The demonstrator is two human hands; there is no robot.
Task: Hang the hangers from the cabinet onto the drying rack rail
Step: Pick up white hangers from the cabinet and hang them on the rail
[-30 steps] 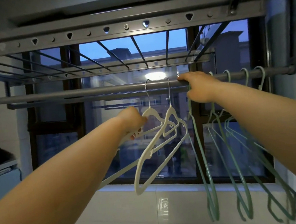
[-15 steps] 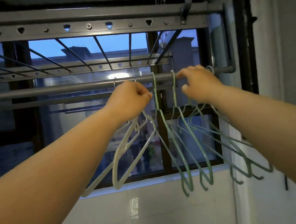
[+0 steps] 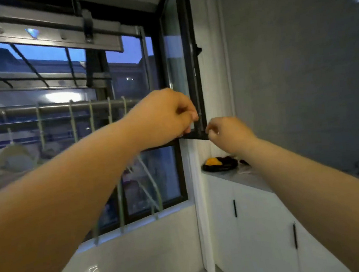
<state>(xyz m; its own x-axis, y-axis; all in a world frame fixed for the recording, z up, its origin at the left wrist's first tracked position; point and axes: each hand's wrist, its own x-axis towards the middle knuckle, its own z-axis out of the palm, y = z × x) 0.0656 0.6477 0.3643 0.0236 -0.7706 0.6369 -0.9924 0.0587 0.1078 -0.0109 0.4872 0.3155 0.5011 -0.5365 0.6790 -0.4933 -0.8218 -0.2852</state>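
The grey drying rack rail [image 3: 62,108] runs across the window at the left. Several pale green hangers [image 3: 73,126] hang from it by their hooks, and white hangers [image 3: 11,153] hang further left, blurred. My left hand [image 3: 163,115] is in the air to the right of the rail's end, fingers loosely curled, holding nothing. My right hand [image 3: 228,133] is lower and to the right, in front of the open window sash, also loosely curled and empty. The white cabinet [image 3: 255,223] with black handles stands below at the right.
An open black-framed window sash [image 3: 189,69] juts into the room between my hands. On the cabinet's countertop [image 3: 250,177] lies a dark object with an orange piece [image 3: 217,164]. A grey wall fills the right side, and a white tiled wall lies under the window.
Both hands have let go of the hangers and come off the rail. My view has swung right, from the rail toward the cabinet.
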